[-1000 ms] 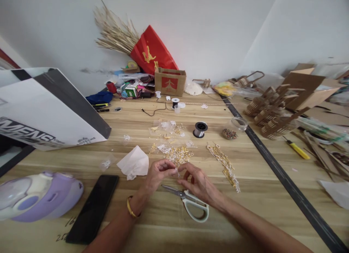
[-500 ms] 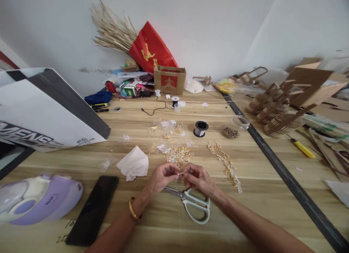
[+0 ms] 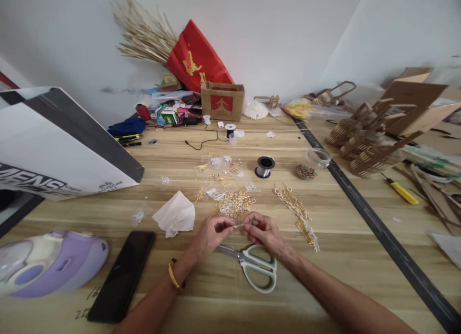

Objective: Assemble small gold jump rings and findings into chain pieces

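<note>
Between my fingertips runs a short silvery beaded strand (image 3: 238, 226). My left hand (image 3: 215, 232) pinches one end of it and my right hand (image 3: 264, 232) pinches the other. Just beyond them lies a pile of gold and silver beads (image 3: 235, 203). Scissors (image 3: 252, 262) with pale green handles rest on the table below my hands, blades toward the left. Several gold and silver beaded chains (image 3: 297, 216) are laid out to the right of my right hand. A crumpled white tissue (image 3: 175, 214) sits left of my left hand.
Behind the beads stand a spool of silver wire (image 3: 264, 167) and a clear jar of coloured beads (image 3: 311, 163). At left are a black phone (image 3: 122, 276), a purple-white appliance (image 3: 61, 264) and a large box (image 3: 65, 147). A yellow-handled tool (image 3: 401, 190) and small woven baskets (image 3: 367, 147) lie right.
My hands have moved slightly apart, and more of the beaded strand shows between the fingertips. The whole view has shifted a little.
</note>
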Available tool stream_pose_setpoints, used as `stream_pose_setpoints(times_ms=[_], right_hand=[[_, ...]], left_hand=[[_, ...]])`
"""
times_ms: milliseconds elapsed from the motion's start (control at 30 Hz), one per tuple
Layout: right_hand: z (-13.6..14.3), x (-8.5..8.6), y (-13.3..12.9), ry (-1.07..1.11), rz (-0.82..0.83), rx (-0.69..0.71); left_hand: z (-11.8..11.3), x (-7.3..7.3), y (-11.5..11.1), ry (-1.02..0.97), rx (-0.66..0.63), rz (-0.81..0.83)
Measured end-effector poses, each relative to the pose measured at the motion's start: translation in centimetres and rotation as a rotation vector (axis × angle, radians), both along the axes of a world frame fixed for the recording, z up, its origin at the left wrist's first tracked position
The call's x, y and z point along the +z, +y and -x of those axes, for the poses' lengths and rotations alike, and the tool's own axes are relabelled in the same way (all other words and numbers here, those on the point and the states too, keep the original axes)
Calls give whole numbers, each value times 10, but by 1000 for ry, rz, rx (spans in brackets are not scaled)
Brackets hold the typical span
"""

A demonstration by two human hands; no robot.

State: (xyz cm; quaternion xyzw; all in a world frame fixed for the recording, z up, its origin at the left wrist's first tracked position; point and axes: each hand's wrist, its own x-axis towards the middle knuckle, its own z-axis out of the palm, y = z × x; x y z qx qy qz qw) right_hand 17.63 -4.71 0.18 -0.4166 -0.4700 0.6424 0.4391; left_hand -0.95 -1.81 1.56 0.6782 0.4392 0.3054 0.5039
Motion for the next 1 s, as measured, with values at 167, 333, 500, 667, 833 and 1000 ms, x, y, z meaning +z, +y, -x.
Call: stream_pose_setpoints(times_ms=[167,333,500,667,833,1000], right_hand=[[-3,-5,3,31,8,-26],[-6,-9,6,48,0,-49],[-10,-10,9,50,8,-54],[-19,-1,12,-30,-22,0],[-25,14,13,-241,-94,68],[-22,25,9,-342,-163,149]], left_hand=[[1,3,2,2,5,15],[3,-5,3,-88,-21,139],[6,-7,6,-35,-21,126],[10,-2,7,130,-1,8],[9,-2,6,212,3,-92],[5,1,1,117,10,-89]])
